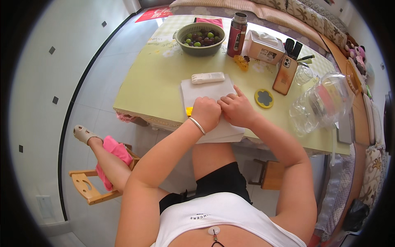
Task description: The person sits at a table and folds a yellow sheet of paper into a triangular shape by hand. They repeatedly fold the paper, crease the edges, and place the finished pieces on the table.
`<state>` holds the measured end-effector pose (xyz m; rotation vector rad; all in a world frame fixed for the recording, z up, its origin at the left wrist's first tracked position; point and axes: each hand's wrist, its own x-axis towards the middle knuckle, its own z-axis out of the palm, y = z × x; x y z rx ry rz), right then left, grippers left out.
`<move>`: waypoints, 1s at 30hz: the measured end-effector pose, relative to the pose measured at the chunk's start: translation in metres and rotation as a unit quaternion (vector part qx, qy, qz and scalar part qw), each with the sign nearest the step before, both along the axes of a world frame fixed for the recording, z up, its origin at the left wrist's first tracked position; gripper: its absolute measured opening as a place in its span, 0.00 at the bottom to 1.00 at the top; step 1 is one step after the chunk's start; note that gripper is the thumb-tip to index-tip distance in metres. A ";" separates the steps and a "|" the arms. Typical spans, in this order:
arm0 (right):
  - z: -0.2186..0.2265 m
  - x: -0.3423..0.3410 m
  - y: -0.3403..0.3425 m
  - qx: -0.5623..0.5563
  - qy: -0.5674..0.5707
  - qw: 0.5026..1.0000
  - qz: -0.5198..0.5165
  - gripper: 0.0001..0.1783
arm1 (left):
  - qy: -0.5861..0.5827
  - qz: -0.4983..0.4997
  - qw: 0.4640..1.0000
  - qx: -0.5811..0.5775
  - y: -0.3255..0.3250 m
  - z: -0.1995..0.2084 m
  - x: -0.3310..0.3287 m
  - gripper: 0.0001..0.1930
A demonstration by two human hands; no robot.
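My left hand (207, 113) is curled into a fist over a stack of white paper (222, 133) at the table's near edge. A small bright yellow piece (189, 111) shows beside it; whether the hand holds it I cannot tell. My right hand (238, 108) meets the left, thumb side to thumb side, its fingers bent except one pointing outward. What they pinch between them is hidden. Just beyond, a white oblong packet (208, 78) lies across the top of the paper. A yellow round coaster with a grey flower shape (263, 99) lies right of my right hand.
A colander of grapes (200, 39), a red thermos (237, 35), a tissue box (265, 47) and a yellow ornament (241, 62) stand farther back. On the right are a phone (285, 75), a glass (303, 75) and a large clear plastic bottle (321, 103). Wooden chair (88, 189) lower left.
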<state>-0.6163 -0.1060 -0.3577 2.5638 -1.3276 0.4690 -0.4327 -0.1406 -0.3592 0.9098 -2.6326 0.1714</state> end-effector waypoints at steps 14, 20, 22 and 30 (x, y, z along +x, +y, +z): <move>-0.004 0.010 -0.007 -0.067 -0.056 0.996 -0.018 0.13 | 0.074 -0.021 0.997 0.003 -0.009 -0.010 0.011 0.01; -0.019 -0.011 -0.005 -0.062 -0.008 0.998 -0.030 0.10 | 0.047 -0.005 0.996 -0.079 0.000 -0.016 0.038 0.01; -0.022 -0.028 -0.001 -0.067 -0.030 0.997 -0.037 0.09 | 0.049 0.008 0.992 -0.119 0.002 -0.023 0.055 0.02; -0.002 -0.017 0.005 -0.015 -0.146 0.989 -0.016 0.18 | 0.006 0.030 0.997 -0.076 0.008 -0.003 0.029 0.03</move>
